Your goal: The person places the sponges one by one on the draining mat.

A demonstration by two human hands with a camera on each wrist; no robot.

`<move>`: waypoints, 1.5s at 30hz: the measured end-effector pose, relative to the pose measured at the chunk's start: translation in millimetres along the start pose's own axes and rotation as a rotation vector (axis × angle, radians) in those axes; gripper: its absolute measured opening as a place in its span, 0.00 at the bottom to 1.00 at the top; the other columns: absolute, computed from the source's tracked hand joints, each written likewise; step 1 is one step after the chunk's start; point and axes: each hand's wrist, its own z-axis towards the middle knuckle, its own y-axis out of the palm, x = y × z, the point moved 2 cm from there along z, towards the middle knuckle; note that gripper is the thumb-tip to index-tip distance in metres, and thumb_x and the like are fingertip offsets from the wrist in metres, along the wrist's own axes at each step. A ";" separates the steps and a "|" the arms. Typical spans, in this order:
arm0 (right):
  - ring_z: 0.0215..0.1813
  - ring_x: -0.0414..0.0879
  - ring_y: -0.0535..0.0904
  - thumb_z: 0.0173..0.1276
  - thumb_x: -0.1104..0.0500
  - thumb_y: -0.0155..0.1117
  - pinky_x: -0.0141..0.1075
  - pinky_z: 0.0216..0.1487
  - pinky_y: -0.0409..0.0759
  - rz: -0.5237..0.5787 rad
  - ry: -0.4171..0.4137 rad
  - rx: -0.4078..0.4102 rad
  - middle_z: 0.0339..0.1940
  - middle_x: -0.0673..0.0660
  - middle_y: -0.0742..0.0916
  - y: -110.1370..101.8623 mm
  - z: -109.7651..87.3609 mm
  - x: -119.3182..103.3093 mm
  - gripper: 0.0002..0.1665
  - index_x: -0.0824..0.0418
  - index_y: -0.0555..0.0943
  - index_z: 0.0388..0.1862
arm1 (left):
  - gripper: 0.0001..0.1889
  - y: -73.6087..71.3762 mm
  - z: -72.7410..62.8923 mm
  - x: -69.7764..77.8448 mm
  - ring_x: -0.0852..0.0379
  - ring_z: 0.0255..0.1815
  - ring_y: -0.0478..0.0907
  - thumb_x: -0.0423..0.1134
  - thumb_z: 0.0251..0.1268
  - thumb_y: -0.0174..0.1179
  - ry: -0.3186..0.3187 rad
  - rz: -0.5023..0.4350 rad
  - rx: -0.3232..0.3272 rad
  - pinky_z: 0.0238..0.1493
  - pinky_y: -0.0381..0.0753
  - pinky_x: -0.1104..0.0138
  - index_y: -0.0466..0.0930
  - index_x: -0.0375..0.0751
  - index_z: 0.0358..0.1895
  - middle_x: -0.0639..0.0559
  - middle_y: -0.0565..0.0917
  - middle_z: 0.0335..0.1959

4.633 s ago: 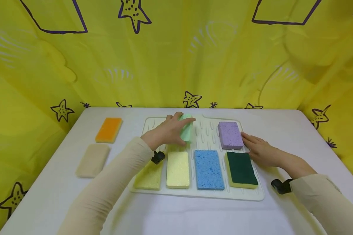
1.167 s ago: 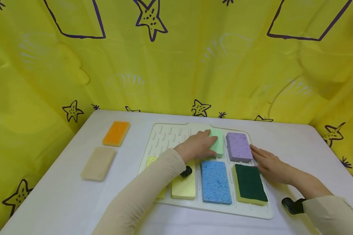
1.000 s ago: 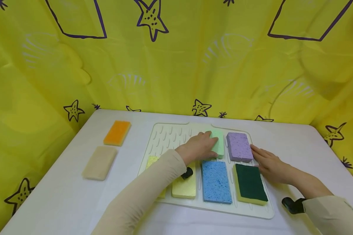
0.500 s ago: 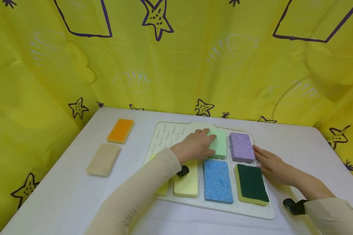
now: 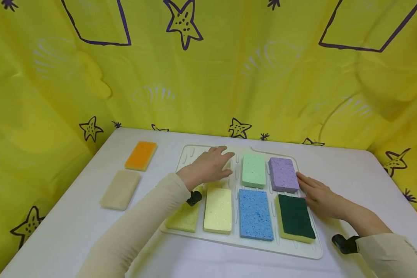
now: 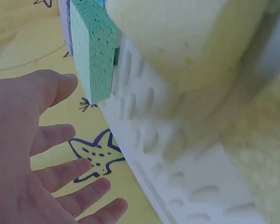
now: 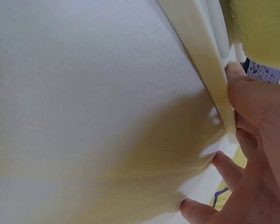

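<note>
My left hand (image 5: 208, 166), fingers spread and holding nothing, hovers over the back middle of a cream ridged drying mat (image 5: 191, 152). To its right a light green sponge (image 5: 254, 171) lies flat on the mat beside a purple sponge (image 5: 283, 174); the left wrist view shows a gap between the fingers and that green sponge (image 6: 100, 56). At the mat's right edge rests my right hand (image 5: 317, 195), fingers extended next to the purple sponge. In the right wrist view its thumb (image 7: 238, 70) touches the mat's rim, with other fingertips on the white cloth.
Along the mat's front row lie a yellow sponge (image 5: 182, 218) partly under the left forearm, a pale yellow sponge (image 5: 218, 211), a blue sponge (image 5: 256, 214) and a green-topped scrub sponge (image 5: 296, 217). Off the mat, at left, are an orange-topped sponge (image 5: 141, 155) and a beige sponge (image 5: 120, 190).
The left hand carried the light green sponge rightward, laid it flat beside the purple one, then let go and drew back left. The right hand has stayed at the mat's edge.
</note>
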 end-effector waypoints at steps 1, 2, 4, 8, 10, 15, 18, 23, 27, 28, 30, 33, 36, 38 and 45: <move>0.73 0.75 0.57 0.70 0.63 0.58 0.71 0.67 0.59 -0.002 0.002 0.000 0.77 0.73 0.60 0.1 -0.3 0.1 0.38 0.76 0.58 0.74 | 0.31 0.3 -1.6 -2.5 0.38 0.74 0.64 0.53 0.74 0.53 0.001 -0.003 0.003 0.69 0.72 0.49 0.62 0.47 0.75 0.40 0.62 0.77; 0.73 0.75 0.57 0.70 0.64 0.58 0.71 0.67 0.59 -0.002 0.003 0.000 0.77 0.74 0.60 0.1 -0.6 0.2 0.38 0.76 0.58 0.74 | 0.31 0.3 -3.1 -4.7 0.38 0.74 0.64 0.53 0.74 0.54 0.003 -0.002 0.009 0.69 0.72 0.49 0.62 0.47 0.75 0.40 0.62 0.76; 0.73 0.75 0.57 0.70 0.64 0.58 0.71 0.68 0.59 -0.005 0.003 0.001 0.77 0.74 0.60 0.1 -1.0 0.2 0.38 0.77 0.58 0.74 | 0.31 -0.4 -6.0 -8.8 0.38 0.73 0.65 0.53 0.74 0.54 -0.002 -0.007 0.015 0.68 0.72 0.49 0.62 0.46 0.75 0.40 0.63 0.76; 0.73 0.75 0.56 0.70 0.64 0.58 0.71 0.68 0.59 -0.002 -0.001 0.002 0.77 0.74 0.60 -0.1 -1.4 0.5 0.38 0.77 0.58 0.74 | 0.32 -2.8 -11.1 -16.2 0.38 0.73 0.65 0.52 0.73 0.55 -0.028 -0.019 0.018 0.69 0.71 0.48 0.62 0.47 0.75 0.40 0.62 0.76; 0.73 0.75 0.56 0.70 0.64 0.58 0.70 0.68 0.58 0.004 -0.003 0.001 0.77 0.74 0.60 -0.3 -1.3 0.7 0.38 0.77 0.58 0.74 | 0.32 -4.1 -13.6 -19.9 0.38 0.73 0.64 0.52 0.73 0.55 -0.042 -0.027 0.018 0.69 0.70 0.47 0.62 0.47 0.75 0.40 0.62 0.76; 0.73 0.75 0.56 0.70 0.63 0.57 0.70 0.68 0.58 0.003 -0.011 0.001 0.77 0.74 0.60 -1.2 -0.3 0.3 0.38 0.77 0.58 0.74 | 0.32 -7.1 -20.6 -30.4 0.36 0.73 0.64 0.51 0.73 0.55 -0.045 -0.029 0.034 0.70 0.68 0.46 0.62 0.46 0.76 0.38 0.61 0.76; 0.73 0.76 0.56 0.71 0.63 0.57 0.71 0.68 0.58 0.005 -0.009 -0.001 0.77 0.74 0.59 -1.8 0.9 -0.3 0.38 0.77 0.58 0.74 | 0.32 -8.4 -25.7 -38.7 0.35 0.73 0.63 0.51 0.73 0.56 -0.058 -0.027 0.041 0.71 0.66 0.45 0.61 0.47 0.76 0.37 0.61 0.77; 0.73 0.75 0.56 0.71 0.62 0.58 0.71 0.68 0.58 0.001 -0.007 -0.005 0.77 0.74 0.59 -2.3 1.6 -0.8 0.38 0.77 0.58 0.74 | 0.32 -9.7 -36.0 -54.0 0.33 0.73 0.64 0.49 0.73 0.57 -0.090 -0.029 0.056 0.69 0.69 0.43 0.61 0.47 0.76 0.36 0.60 0.76; 0.73 0.75 0.56 0.71 0.63 0.58 0.71 0.68 0.58 0.008 -0.005 -0.008 0.77 0.74 0.59 -1.7 1.5 -0.1 0.38 0.76 0.58 0.74 | 0.32 -9.3 -44.7 -66.0 0.32 0.72 0.64 0.48 0.72 0.57 -0.114 -0.040 0.067 0.66 0.71 0.42 0.61 0.46 0.76 0.34 0.60 0.76; 0.73 0.75 0.56 0.71 0.63 0.58 0.71 0.68 0.58 0.012 -0.003 -0.009 0.77 0.74 0.59 -1.7 1.6 -0.1 0.38 0.76 0.58 0.74 | 0.33 -8.8 -46.3 -69.3 0.31 0.72 0.63 0.48 0.72 0.58 -0.121 -0.043 0.071 0.66 0.71 0.41 0.61 0.46 0.76 0.34 0.60 0.76; 0.73 0.75 0.55 0.71 0.63 0.57 0.71 0.68 0.58 0.018 -0.003 -0.010 0.78 0.74 0.59 -1.6 1.8 -0.2 0.38 0.76 0.58 0.75 | 0.33 -7.4 -49.2 -76.4 0.30 0.71 0.64 0.48 0.72 0.58 -0.133 -0.035 0.081 0.65 0.72 0.41 0.61 0.46 0.76 0.33 0.61 0.76; 0.74 0.75 0.55 0.71 0.64 0.57 0.70 0.68 0.58 0.018 -0.006 -0.010 0.78 0.74 0.59 -1.6 1.6 -0.3 0.38 0.76 0.58 0.74 | 0.33 -5.8 -53.3 -86.3 0.29 0.71 0.64 0.48 0.72 0.58 -0.161 -0.037 0.078 0.65 0.71 0.40 0.60 0.46 0.76 0.32 0.60 0.76; 0.74 0.75 0.56 0.71 0.64 0.57 0.70 0.69 0.58 0.011 -0.013 -0.010 0.77 0.74 0.59 -1.7 1.1 -0.4 0.38 0.77 0.58 0.74 | 0.33 -5.0 -57.5 -95.0 0.28 0.71 0.64 0.48 0.72 0.58 -0.183 -0.035 0.075 0.65 0.70 0.39 0.60 0.45 0.76 0.31 0.60 0.75; 0.74 0.75 0.56 0.71 0.64 0.57 0.70 0.69 0.58 0.011 -0.015 -0.008 0.77 0.74 0.59 -1.9 0.6 -0.8 0.38 0.77 0.58 0.74 | 0.33 -4.6 -60.2 -100.3 0.26 0.70 0.64 0.47 0.72 0.58 -0.192 -0.038 0.078 0.65 0.70 0.38 0.60 0.44 0.76 0.30 0.60 0.75; 0.74 0.75 0.55 0.70 0.64 0.57 0.70 0.69 0.57 0.017 -0.011 -0.006 0.77 0.74 0.59 -2.1 -0.4 -2.1 0.38 0.77 0.58 0.74 | 0.33 -6.8 -68.1 -115.0 0.23 0.69 0.63 0.44 0.71 0.58 -0.213 -0.067 0.089 0.66 0.67 0.36 0.60 0.40 0.75 0.26 0.60 0.74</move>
